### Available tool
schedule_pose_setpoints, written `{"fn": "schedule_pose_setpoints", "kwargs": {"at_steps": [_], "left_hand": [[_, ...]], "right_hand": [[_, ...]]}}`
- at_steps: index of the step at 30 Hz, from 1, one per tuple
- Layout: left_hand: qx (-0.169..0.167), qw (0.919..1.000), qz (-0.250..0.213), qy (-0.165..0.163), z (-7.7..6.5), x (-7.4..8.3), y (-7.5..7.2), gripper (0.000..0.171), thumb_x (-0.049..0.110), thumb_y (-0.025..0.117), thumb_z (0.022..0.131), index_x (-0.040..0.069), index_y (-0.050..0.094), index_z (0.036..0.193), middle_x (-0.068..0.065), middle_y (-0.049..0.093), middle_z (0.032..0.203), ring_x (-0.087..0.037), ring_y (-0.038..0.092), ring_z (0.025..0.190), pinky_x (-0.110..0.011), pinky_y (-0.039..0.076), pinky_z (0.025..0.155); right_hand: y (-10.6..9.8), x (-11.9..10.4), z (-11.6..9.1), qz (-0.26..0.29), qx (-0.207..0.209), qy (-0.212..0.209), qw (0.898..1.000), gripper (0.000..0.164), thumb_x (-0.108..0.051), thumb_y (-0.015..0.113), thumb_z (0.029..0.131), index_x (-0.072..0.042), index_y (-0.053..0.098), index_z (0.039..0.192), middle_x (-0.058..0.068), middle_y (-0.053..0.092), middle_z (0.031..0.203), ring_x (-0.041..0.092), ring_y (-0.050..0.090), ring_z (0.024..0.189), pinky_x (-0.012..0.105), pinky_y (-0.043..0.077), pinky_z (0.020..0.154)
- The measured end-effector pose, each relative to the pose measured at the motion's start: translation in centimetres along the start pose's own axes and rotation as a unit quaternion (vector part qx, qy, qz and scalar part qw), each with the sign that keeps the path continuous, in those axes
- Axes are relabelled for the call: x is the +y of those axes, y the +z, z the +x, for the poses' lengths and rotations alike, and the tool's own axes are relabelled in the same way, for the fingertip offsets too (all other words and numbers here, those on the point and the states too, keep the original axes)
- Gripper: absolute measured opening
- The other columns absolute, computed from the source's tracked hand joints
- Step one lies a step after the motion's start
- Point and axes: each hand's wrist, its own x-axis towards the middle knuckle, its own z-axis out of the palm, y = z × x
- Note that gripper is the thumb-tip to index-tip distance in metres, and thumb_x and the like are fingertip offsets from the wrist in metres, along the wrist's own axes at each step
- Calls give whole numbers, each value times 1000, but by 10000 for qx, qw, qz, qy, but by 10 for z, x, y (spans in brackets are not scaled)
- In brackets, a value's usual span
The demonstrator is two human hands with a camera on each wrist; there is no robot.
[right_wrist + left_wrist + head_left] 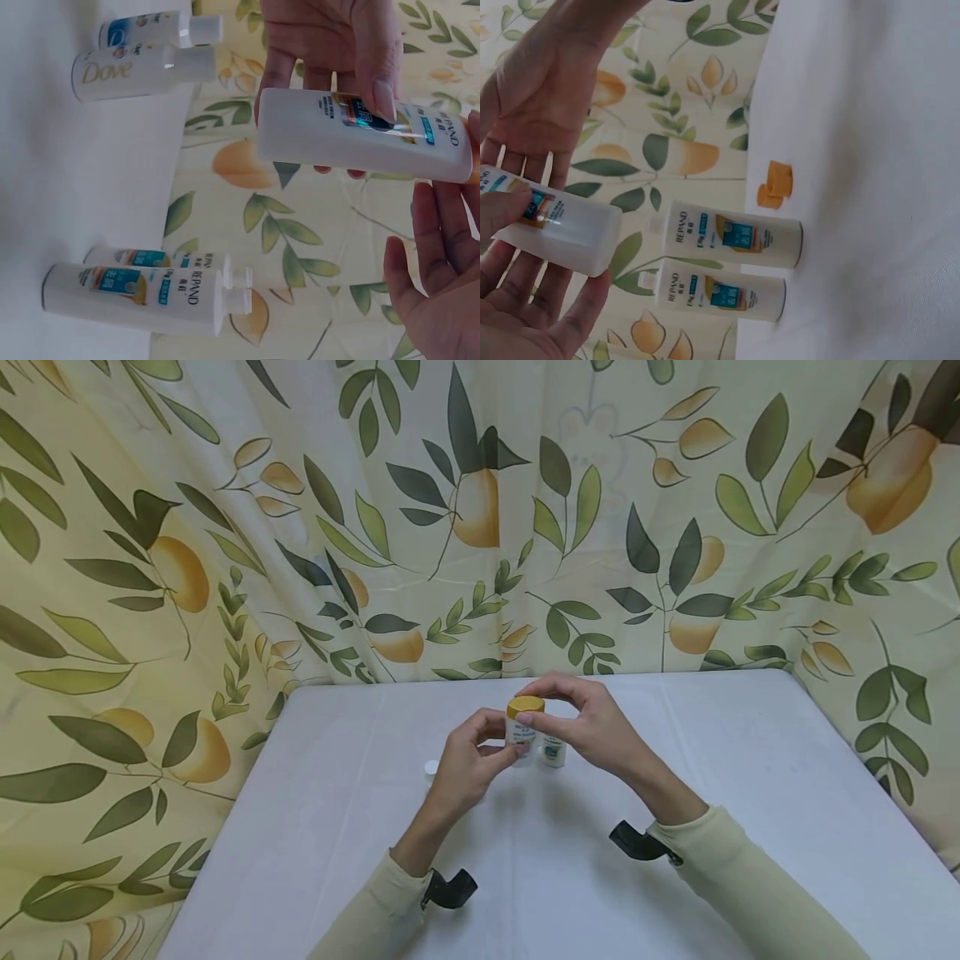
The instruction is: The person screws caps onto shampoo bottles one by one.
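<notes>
A white shampoo bottle (pixel 523 732) with a yellow-orange cap (pixel 525 705) stands upright, raised over the white table. My left hand (pixel 468 760) grips its body, thumb pressed across the front label in the right wrist view. At the top, my right hand (pixel 592 727) holds the cap between thumb and fingers. Two similar bottles, one nearer (pixel 720 291) and one beside it (pixel 735 234), stand on the table with bare white necks. Two orange caps (pixel 780 180) lie close together on the tabletop.
Two Dove bottles, one with gold lettering (pixel 124 73) and one with a blue label (pixel 146 30), stand on the white-covered table (pixel 300 827). A white cap top (pixel 431 767) shows beside my left hand. A leaf-and-fruit patterned curtain (pixel 420 568) hangs behind the table.
</notes>
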Motion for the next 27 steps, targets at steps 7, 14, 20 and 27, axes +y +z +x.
{"fn": "schedule_pose_setpoints", "kwargs": {"at_steps": [7, 14, 20, 27], "left_hand": [[-150, 9993, 310, -170, 0, 0, -4, 33, 10, 80, 88, 8, 65, 117, -5, 66, 115, -21, 64, 108, -27, 60, 87], [-181, 9971, 668, -324, 1, 0, -8, 35, 14, 80, 89, 12, 65, 120, 1, 66, 117, -18, 63, 109, -27, 60, 87], [-162, 9953, 857, -432, 3, 0, -9, 34, 16, 81, 88, 13, 67, 119, 4, 67, 114, -16, 63, 107, -28, 59, 87], [-217, 9946, 981, -259, 4, -2, -14, 29, 14, 82, 87, 14, 70, 113, 3, 70, 108, -16, 66, 101, -41, 60, 89]], "right_hand": [[3, 3, -3, -51, -63, 107, 9999, 20, -22, 79, 91, -21, 74, 110, -4, 70, 111, 17, 58, 116, 58, 37, 110], [9, 8, -5, 6, -54, 204, 9998, 20, -23, 81, 88, -22, 74, 107, -3, 69, 109, 21, 58, 112, 62, 42, 103], [12, 14, -5, 47, -52, 207, 9998, 19, -22, 82, 87, -23, 75, 105, -3, 67, 107, 20, 59, 108, 62, 43, 99], [18, 20, -7, -46, 9, 284, 9996, 19, -25, 81, 88, -25, 75, 106, -5, 68, 106, 16, 59, 112, 64, 37, 108]]}}
